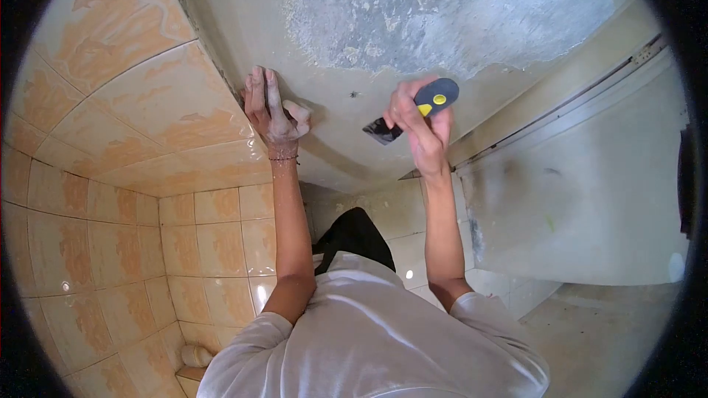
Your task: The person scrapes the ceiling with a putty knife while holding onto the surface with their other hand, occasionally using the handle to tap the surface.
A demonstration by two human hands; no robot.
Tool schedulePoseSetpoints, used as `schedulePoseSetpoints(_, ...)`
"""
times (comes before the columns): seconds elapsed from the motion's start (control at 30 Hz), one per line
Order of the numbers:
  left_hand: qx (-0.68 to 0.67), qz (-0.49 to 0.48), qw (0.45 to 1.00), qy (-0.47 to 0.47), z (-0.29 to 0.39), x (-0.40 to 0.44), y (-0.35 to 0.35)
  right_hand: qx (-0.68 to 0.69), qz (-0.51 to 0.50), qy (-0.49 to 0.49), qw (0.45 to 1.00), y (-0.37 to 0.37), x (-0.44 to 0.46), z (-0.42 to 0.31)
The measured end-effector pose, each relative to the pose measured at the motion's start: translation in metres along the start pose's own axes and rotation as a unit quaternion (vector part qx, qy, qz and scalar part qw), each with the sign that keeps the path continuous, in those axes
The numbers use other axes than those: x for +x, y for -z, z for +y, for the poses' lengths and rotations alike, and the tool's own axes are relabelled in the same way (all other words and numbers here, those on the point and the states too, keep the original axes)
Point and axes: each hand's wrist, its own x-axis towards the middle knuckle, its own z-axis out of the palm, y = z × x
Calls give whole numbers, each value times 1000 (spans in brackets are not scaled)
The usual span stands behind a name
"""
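In the head view my right hand (422,124) is closed round the grey and yellow handle of a scraper (441,96). The scraper's dark, flat blade (382,131) points left, close to the wall; whether it touches cannot be made out. My left hand (276,109), dusted with white powder, rests against the wall beside the tile edge, its fingers stretched out and holding nothing. Above both hands the painted wall (332,96) has a large rough patch (442,26) of bare grey-blue surface with ragged edges.
Orange and cream tiles (125,103) cover the wall on the left, ending in an edge next to my left hand. A pale door (575,206) and its frame (546,107) stand to the right. A whitish object (196,356) sits low at the lower left.
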Motion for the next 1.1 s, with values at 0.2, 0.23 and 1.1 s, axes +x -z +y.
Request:
schedulePoseSetpoints(0.2, 12, -8, 1000, 23, 3, 0, 1, 0, -8, 110, 994, -19, 32, -26)
schedulePoseSetpoints(0.23, 13, -10, 1000, 25, 3, 1, 2, 1, -6, 157, 988, -29, 40, -34)
schedulePoseSetpoints(1.1, -17, 16, 1000, -10, 3, 9, 1, -47, 77, 257, 962, -65, 47, -20)
